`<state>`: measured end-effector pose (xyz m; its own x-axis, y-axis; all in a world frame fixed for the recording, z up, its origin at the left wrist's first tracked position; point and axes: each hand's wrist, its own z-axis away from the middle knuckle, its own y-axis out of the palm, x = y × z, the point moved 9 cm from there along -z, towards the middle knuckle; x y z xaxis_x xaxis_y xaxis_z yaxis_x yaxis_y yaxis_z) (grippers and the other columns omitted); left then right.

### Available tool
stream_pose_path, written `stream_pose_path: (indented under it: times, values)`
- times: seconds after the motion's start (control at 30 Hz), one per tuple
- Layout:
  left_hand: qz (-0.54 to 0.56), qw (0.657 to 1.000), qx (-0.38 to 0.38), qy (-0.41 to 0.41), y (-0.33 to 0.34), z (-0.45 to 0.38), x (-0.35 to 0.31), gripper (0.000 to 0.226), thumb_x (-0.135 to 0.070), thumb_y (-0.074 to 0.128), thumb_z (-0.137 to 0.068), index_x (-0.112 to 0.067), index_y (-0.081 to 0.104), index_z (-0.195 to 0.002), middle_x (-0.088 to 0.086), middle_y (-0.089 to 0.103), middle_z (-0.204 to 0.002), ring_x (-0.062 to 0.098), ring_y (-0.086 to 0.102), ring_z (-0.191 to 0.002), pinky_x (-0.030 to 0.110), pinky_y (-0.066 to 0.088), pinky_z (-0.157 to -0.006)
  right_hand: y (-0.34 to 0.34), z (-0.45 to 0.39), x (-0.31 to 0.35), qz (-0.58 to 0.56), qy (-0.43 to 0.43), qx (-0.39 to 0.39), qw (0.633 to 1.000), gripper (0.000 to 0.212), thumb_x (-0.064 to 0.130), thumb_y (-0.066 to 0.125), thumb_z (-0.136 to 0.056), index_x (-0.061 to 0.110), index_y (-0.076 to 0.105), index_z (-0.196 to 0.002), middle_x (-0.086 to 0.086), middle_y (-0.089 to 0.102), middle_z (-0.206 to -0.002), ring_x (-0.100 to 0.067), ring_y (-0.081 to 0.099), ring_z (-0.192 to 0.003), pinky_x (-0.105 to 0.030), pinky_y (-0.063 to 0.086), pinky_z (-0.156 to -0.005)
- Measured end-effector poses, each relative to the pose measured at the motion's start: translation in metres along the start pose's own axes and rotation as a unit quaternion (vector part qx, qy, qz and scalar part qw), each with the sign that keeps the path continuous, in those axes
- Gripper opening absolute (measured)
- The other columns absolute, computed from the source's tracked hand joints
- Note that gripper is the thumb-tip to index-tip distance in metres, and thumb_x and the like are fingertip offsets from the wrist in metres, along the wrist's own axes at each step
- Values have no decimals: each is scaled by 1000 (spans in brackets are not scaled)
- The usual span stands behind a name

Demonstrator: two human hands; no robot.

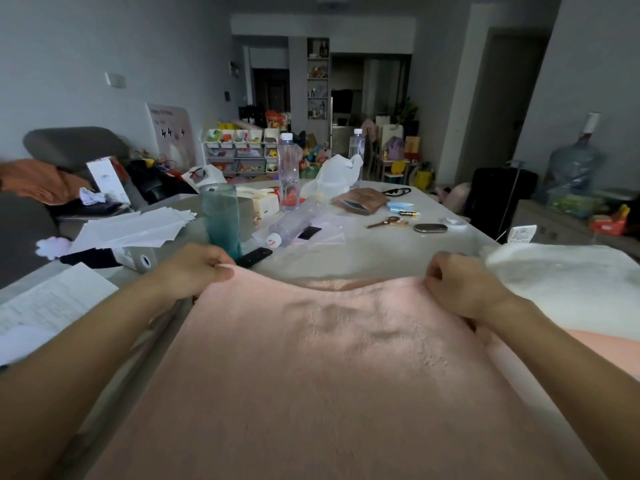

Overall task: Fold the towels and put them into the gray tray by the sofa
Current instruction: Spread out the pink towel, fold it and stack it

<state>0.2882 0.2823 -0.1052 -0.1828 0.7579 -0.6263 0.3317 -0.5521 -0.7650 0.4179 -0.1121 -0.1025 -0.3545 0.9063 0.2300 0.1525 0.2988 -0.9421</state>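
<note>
Folding step: my left hand (197,268) and right hand (457,285) pinch the pink towel's (329,358) far corners, fingers closed. Next: fold it toward 6 o'clock; white towel (568,275) waits at 2 o'clock.

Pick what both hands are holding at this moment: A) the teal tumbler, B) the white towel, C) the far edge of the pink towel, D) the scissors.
C: the left hand and right hand each pinch a far corner of the pink towel.
</note>
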Motion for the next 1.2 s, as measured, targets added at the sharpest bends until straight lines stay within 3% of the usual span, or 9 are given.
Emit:
stream_pose_path:
  times: [0.13, 0.23, 0.37, 0.53, 0.6, 0.77, 0.93, 1.07, 1.2]
  values:
    - [96, 990, -81, -61, -5, -13, 8, 9, -15, 66, -92, -20, 73, -92, -2, 72, -92, 17, 66, -87, 26, 46, -66, -21, -26, -4, -21, 34, -42, 998, 6, 29, 58, -90, 25, 61, -88, -8, 68, -104, -29, 61, -100, -36, 50, -84]
    - [6, 997, -35, -72, 24, -17, 13, 10, -14, 63, -92, -18, 71, -95, 5, 71, -100, 23, 64, -94, 31, 47, -81, 9, -32, -11, 26, 65, 6, 998, 13, 28, 54, -93, 20, 62, -99, -9, 66, -112, -30, 61, -105, -36, 48, -87]
    - [-94, 995, -2, -39, 31, -22, -1, 14, -17, 60, -91, -29, 66, -87, -1, 65, -98, 18, 58, -94, 27, 41, -84, 27, -31, -19, 48, 71, 10, 996, 18, 29, 51, -95, 17, 62, -103, -12, 66, -112, -32, 61, -101, -39, 50, -87]
    - [-23, 991, -123, -41, 2, -24, -6, 15, -14, 53, -94, -22, 66, -91, 5, 67, -100, 25, 58, -96, 29, 41, -82, -4, -41, -14, -8, 50, -83, 995, 8, 28, 51, -93, 26, 58, -91, -7, 66, -102, -28, 55, -85, -34, 44, -72]
    - [-31, 989, -129, -65, 8, -23, 0, 18, -11, 50, -96, -17, 66, -98, 12, 68, -108, 30, 58, -100, 31, 43, -85, -4, -42, -12, -31, 56, -89, 994, 7, 27, 51, -93, 27, 58, -91, -7, 66, -102, -29, 56, -86, -34, 44, -72]
    - [-187, 980, -65, -29, 42, -15, -17, 27, -11, 47, -98, -16, 53, -124, 17, 59, -126, 35, 58, -110, 41, 45, -93, 32, -36, -6, 35, 69, 9, 997, 25, 23, 49, -97, 11, 51, -119, -19, 57, -123, -39, 57, -111, -45, 47, -95]
    - [-302, 941, -79, 128, 47, 12, -65, 53, -16, 49, -97, -24, 35, -148, 4, 33, -154, 26, 38, -137, 43, 37, -111, -9, -10, 49, 75, -29, -30, 996, 52, 31, 50, -97, 17, 34, -145, -10, 37, -150, -32, 40, -134, -46, 38, -105]
    - [-236, 951, 60, 190, 97, 52, -97, 53, -36, 32, -104, -25, 23, -155, -1, 19, -164, 18, 18, -151, 38, 17, -122, 23, 41, 138, -7, -147, 60, 987, 60, 38, 40, -99, 11, 26, -151, -10, 28, -158, -27, 25, -145, -46, 24, -117]
    - [-290, 936, 164, 115, 138, 68, -75, 63, -46, 21, -100, -31, 2, -158, -4, -1, -168, 17, -2, -153, 42, 2, -123, 86, 67, 165, -47, -151, 179, 971, 64, 49, 21, -101, 22, 11, -158, -3, 5, -167, -20, 2, -153, -44, 1, -122]
